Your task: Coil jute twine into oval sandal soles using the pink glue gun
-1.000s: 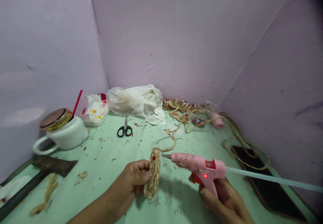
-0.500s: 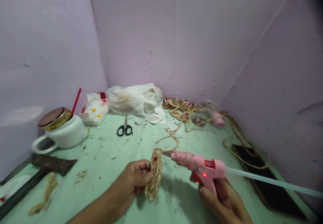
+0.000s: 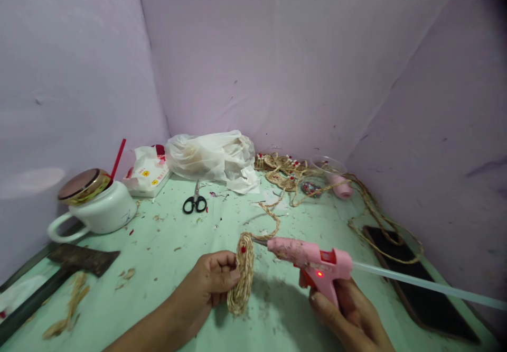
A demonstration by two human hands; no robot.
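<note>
My left hand (image 3: 218,280) pinches a long oval coil of braided straw cord (image 3: 242,280) by its left side, thumb in front. A small red spot shows near the coil's top. My right hand (image 3: 350,312) is wrapped round the handle of a pink glue gun (image 3: 312,261), its red light glowing. The gun's metal nozzle points left, at the coil's upper right edge where the loose braid leaves it; whether it touches, I cannot tell. A clear glue stick (image 3: 420,283) sticks out of the gun's back. From the coil's top the loose braid (image 3: 273,220) runs away across the table.
Black-handled scissors (image 3: 194,203) lie beyond my left hand. On the left are a hatchet (image 3: 83,259) and a white mug (image 3: 105,209) with a lid. A plastic bag (image 3: 212,156) and straw pieces (image 3: 281,175) line the back. A phone (image 3: 428,294) lies at right.
The view has shifted very slightly. Both hands, the straw coil and the glue gun hold nearly the same positions, with the nozzle still at the coil's upper edge.
</note>
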